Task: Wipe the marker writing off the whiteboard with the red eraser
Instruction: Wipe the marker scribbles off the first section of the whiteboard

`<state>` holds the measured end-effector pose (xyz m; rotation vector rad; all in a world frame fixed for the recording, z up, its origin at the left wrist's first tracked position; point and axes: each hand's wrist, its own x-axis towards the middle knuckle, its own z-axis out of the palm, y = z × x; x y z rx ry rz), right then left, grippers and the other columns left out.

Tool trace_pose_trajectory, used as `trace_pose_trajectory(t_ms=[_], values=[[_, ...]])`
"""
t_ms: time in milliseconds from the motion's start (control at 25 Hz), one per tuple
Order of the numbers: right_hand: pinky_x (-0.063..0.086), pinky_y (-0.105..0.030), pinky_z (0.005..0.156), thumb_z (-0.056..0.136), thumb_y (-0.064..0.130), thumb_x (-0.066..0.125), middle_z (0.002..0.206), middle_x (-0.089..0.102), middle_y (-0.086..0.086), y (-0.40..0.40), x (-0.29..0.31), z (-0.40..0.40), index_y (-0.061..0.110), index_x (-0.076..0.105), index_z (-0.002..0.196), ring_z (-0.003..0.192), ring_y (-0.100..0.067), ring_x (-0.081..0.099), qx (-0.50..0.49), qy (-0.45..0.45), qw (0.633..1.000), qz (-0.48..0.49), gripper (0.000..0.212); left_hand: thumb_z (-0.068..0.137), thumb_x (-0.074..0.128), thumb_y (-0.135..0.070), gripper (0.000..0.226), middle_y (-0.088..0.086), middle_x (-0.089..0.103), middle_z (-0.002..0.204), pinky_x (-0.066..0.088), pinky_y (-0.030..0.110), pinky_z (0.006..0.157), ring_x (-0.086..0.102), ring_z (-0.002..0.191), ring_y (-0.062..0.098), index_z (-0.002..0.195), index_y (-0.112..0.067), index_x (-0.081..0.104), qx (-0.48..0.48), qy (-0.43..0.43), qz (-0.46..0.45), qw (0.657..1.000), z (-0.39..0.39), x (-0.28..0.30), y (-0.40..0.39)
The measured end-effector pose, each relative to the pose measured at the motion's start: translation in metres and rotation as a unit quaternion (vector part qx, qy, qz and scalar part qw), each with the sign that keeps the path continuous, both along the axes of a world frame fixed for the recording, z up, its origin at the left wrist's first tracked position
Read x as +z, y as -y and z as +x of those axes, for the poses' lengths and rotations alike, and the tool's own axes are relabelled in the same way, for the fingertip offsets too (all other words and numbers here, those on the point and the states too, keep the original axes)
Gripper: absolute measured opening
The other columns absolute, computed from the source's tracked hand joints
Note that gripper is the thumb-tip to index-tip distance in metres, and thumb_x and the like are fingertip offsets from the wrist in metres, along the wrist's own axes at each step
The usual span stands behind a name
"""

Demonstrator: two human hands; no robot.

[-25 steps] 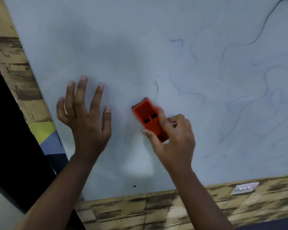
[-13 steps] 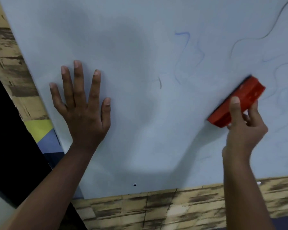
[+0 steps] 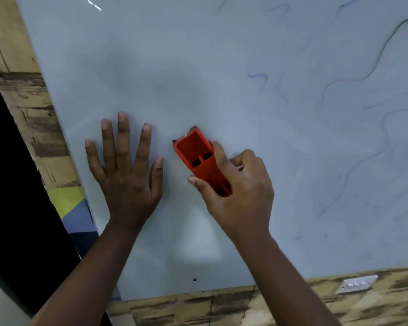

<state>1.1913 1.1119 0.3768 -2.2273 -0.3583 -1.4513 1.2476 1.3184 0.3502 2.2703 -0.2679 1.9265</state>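
Red eraser gripped in my right hand (left hand flat, bracing the whiteboard); remaining marker writing lies rightward.

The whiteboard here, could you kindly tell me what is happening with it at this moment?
A person is wiping marker writing off the whiteboard. The right hand grips the red eraser and holds it against the board, beside the left hand, which rests flat with its fingers spread. The area around the hands looks clean. Blue and dark squiggles remain on the board's right side, so wiping is not yet done.
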Motion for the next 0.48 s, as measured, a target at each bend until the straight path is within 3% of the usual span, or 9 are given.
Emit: trace_pose_trajectory(t_ms=[80, 200, 320, 480], values=[[0.049, -0.036, 0.065, 0.084, 0.071, 0.068, 0.092, 0.051, 0.001, 0.014, 0.025, 0.005, 0.033, 0.062, 0.142, 0.081, -0.018, 0.052, -0.013, 0.014, 0.999, 0.043, 0.07, 0.111, 0.049, -0.034, 0.063, 0.021, 0.023, 0.172, 0.011, 0.063, 0.129, 0.014, 0.163, 0.038, 0.168, -0.017, 0.028, 0.0, 0.005, 0.003, 1.0, 0.0, -0.001, 0.0], [0.054, -0.038, 0.068, 0.08, 0.071, 0.07, 0.092, 0.052, 0.0, 0.052, 0.04, 0.008, 0.037, 0.059, 0.144, 0.077, -0.019, 0.06, -0.015, 0.006, 0.983, 0.183, 0.073, 0.11, 0.051, -0.033, 0.063, 0.02, 0.023, 0.172, 0.011, 0.063, 0.129, 0.012, 0.163, 0.036, 0.167, -0.016, 0.03, -0.005, 0.007, 0.001, 1.0, 0.0, -0.002, 0.0], [0.058, -0.036, 0.072, 0.08, 0.064, 0.077, 0.094, 0.064, -0.002, 0.1, 0.043, 0.006, 0.031, 0.063, 0.141, 0.071, -0.004, 0.061, 0.004, 0.012, 0.941, 0.338, 0.07, 0.11, 0.051, -0.033, 0.063, 0.02, 0.024, 0.173, 0.011, 0.063, 0.129, 0.011, 0.164, 0.035, 0.168, -0.017, 0.03, -0.004, 0.0, 0.006, 1.0, -0.001, 0.001, 0.0], [0.048, -0.014, 0.071, 0.085, 0.051, 0.082, 0.07, 0.058, 0.021, 0.138, 0.074, -0.007, 0.049, 0.075, 0.104, 0.064, 0.002, 0.05, 0.091, 0.008, 0.898, 0.43, 0.021, 0.108, 0.054, -0.033, 0.055, 0.017, 0.035, 0.169, 0.02, 0.062, 0.126, 0.025, 0.16, 0.036, 0.16, -0.015, 0.047, -0.017, 0.003, -0.036, 0.999, -0.013, 0.008, 0.006]])
